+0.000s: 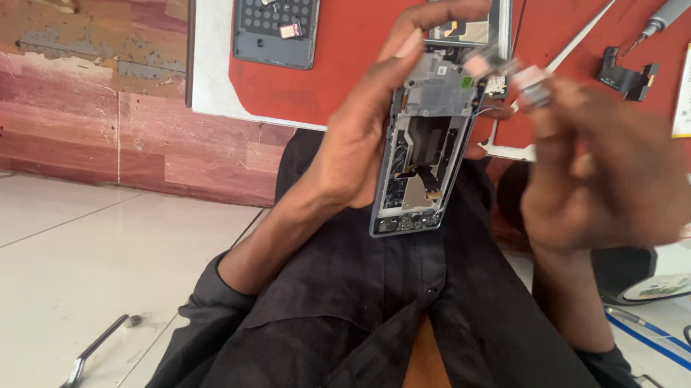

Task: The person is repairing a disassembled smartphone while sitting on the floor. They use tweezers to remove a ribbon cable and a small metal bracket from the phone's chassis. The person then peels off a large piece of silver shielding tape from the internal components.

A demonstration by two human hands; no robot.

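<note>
The opened phone frame (423, 147) stood upright above the person's lap, long axis near vertical, bared inside facing the camera. Its back cover was off and the battery bay looked empty; boards remained. The left hand (367, 114) was wrapped around its edge. The blurred right hand (607, 168) pinched a small part (531, 84) at its top.

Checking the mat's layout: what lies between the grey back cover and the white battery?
In the head view: the opened phone held in the left hand, with the blurred right hand beside it.
</note>
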